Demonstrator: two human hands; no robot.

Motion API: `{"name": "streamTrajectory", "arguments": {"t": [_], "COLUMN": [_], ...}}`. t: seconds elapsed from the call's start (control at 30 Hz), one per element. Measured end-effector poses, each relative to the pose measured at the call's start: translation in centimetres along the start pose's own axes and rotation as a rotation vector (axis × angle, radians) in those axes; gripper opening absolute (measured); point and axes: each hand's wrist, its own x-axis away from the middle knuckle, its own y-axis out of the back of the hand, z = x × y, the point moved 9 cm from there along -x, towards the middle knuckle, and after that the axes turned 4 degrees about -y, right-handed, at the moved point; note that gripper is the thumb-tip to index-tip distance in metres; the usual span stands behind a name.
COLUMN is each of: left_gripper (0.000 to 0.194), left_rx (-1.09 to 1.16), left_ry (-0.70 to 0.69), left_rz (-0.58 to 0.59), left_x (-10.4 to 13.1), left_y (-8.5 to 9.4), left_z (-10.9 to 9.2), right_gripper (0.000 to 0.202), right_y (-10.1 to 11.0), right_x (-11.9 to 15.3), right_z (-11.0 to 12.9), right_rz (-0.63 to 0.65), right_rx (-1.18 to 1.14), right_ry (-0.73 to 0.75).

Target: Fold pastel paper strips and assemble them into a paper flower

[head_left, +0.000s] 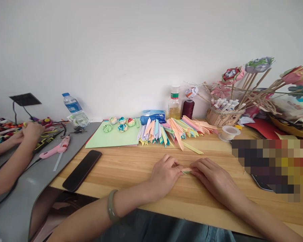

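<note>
A small folded paper strip (186,170), pinkish and green, is stretched between my two hands just above the wooden table (126,168). My left hand (166,174) pinches its left end, with a bangle on that wrist. The fingers of my right hand (212,176) press together on the right end. Beyond my hands lie piles of folded paper strips (154,132) in many colours, with one yellow strip (193,148) nearest. Several small paper flowers (122,127) rest on green paper (111,139) behind and to the left.
A black phone (82,170) lies left of my forearm. Behind stand a glass bottle (174,104), dark thread (188,108) and a flower basket (224,117). A wire spool (229,133) is at right. Another person's hands (32,132) work at the grey table near a pink glue gun (56,149).
</note>
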Motion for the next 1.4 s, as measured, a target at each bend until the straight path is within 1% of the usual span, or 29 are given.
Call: {"name": "streamTrajectory", "arguments": {"t": [0.13,0.27,0.33,0.43,0.5,0.57,0.63,0.73,0.8,0.93,1.07,1.13,1.2,1.27,1.3,1.4], "left_gripper": [0.023,0.013,0.009,0.005,0.006,0.007,0.007,0.007,0.007,0.007,0.008,0.008,0.007,0.006,0.007,0.008], "left_rx": [0.151,0.214,0.223,0.226,0.223,0.219,0.224,0.233,0.234,0.246,0.267,0.263,0.256,0.251,0.248,0.236], "left_ry": [0.085,0.147,0.161,0.178,0.179,0.174,0.169,0.166,0.166,0.199,0.206,0.203,0.199,0.195,0.195,0.193], "left_rz": [-0.055,-0.069,-0.067,-0.071,-0.080,-0.086,-0.083,-0.081,-0.077,-0.058,-0.052,-0.050,-0.051,-0.059,-0.065,-0.078], "left_x": [-0.1,-0.6,-0.9,-1.0,-1.0,-1.0,-1.0,-1.1,-1.2,-1.2,-1.2,-1.3,-1.3,-1.3,-1.3,-1.3], "left_y": [0.1,0.2,0.2,0.2,0.1,0.0,-0.1,-0.1,0.0,-0.3,-0.4,-0.4,-0.3,-0.2,-0.1,0.0], "left_z": [1.2,1.5,1.4,1.4,1.5,1.6,1.7,1.8,1.7,2.0,2.1,2.1,2.1,2.0,2.0,2.0], "right_gripper": [0.016,0.019,0.018,0.010,0.017,0.015,0.013,0.020,0.022,0.022,0.021,0.018,0.017,0.020,0.021,0.029], "right_y": [0.0,0.4,0.6,1.1,1.4,1.5,1.3,0.8,0.6,0.4,0.6,1.4,2.7,3.4,3.4,1.8], "right_x": [-0.2,-0.4,-0.4,-0.4,-0.5,-0.5,-0.6,-0.8,-1.1,-1.6,-1.6,-1.5,-1.2,-0.8,-0.7,-0.3], "right_z": [0.0,0.4,0.8,1.5,2.2,2.8,3.4,3.6,3.3,2.1,1.1,0.6,0.2,0.1,0.1,0.3], "right_rz": [0.015,0.019,0.024,0.019,-0.013,-0.037,-0.033,0.001,0.014,0.037,0.083,0.050,-0.024,-0.079,-0.086,-0.020], "right_rx": [-0.022,0.000,0.019,0.068,0.121,0.173,0.207,0.186,0.151,0.104,-0.063,-0.135,-0.181,-0.179,-0.151,0.000], "right_ry": [-0.003,0.019,0.028,0.038,0.056,0.084,0.118,0.142,0.126,0.019,-0.067,-0.118,-0.163,-0.184,-0.184,-0.188]}}
